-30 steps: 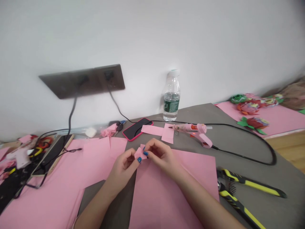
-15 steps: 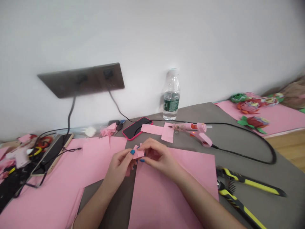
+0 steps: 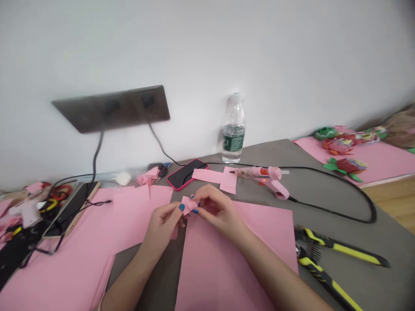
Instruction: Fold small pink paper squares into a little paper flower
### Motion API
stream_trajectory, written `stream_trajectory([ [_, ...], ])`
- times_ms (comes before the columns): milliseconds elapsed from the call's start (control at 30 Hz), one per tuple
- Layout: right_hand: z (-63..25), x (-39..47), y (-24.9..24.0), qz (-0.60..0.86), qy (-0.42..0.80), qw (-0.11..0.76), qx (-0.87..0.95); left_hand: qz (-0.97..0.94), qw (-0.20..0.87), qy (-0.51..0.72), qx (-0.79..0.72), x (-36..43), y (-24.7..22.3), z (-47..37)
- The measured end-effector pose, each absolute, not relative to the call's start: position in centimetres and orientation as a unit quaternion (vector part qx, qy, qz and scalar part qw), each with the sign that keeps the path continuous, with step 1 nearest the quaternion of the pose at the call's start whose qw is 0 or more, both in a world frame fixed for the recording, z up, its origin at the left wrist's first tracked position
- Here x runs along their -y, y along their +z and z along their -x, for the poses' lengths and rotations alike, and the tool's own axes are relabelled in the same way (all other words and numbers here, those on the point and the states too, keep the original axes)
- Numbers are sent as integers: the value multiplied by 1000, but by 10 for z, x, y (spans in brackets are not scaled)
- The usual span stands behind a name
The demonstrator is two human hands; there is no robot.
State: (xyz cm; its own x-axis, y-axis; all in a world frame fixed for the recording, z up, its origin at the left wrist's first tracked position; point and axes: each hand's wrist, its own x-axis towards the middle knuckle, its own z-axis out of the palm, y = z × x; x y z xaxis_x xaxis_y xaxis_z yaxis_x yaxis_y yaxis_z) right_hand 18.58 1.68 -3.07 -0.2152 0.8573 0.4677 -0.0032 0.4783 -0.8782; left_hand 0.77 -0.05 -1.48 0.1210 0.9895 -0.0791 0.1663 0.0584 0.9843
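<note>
Pinching a small folded pink paper [image 3: 188,204] with the left hand [image 3: 162,226], pressing on top with the thumb and tucking the other fingers partly out of sight. Gripping the right side with the bent fingertips of the right hand [image 3: 218,211], hiding that edge and leaving the folds hard to make out. Holding it near the far left corner of a large pink sheet [image 3: 227,259], covering part of this sheet with the right forearm. Facing a phone [image 3: 184,176], flat pink strips [image 3: 207,176] and a glue gun [image 3: 278,189] beyond the hands, and showing yellow-and-black pliers [image 3: 353,254] at the right, cut off at the bottom
</note>
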Motion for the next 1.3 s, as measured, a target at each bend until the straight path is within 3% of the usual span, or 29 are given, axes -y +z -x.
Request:
stream_trajectory([
  [1300,-186,-12,-28,352,429,472,685,-649,492,334,-474,6,-15,-9],
])
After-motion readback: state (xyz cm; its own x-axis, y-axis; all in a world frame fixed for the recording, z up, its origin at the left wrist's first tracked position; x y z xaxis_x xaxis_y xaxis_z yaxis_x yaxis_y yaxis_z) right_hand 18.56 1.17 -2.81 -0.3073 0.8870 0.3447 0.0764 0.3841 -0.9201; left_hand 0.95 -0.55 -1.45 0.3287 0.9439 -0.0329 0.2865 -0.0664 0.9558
